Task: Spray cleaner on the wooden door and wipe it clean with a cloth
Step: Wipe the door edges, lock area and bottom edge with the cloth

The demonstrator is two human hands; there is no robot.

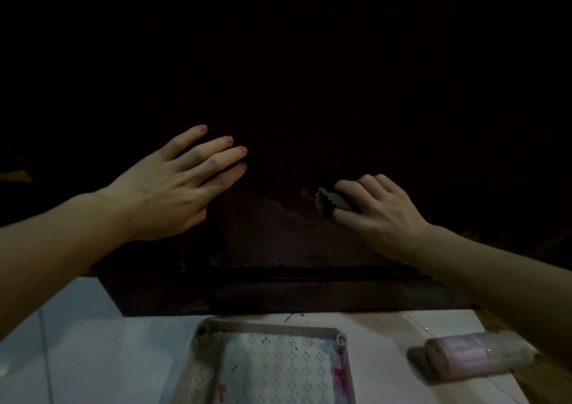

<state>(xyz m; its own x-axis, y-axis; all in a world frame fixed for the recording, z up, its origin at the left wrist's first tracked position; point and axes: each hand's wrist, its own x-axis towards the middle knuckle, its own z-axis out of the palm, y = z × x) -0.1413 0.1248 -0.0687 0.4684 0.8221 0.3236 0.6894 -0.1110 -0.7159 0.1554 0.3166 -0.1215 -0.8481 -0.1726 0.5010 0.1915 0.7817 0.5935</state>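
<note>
Dark wood fills most of the view: the door [309,94] stands upright just ahead, its lower part lit. The left hand [173,187] lies flat against it, fingers straight and spread, holding nothing. The right hand [377,208] curls its fingers round a small crumpled cloth [332,202] and presses it to the wood low down. The cloth looks soft and light, best bunched under the fingertips so it does not slip. The door seems stiff and heavy. On the pale floor [93,357] below lie a perforated tray [201,351] and a pinkish object [464,357], possibly the cleaner.
</note>
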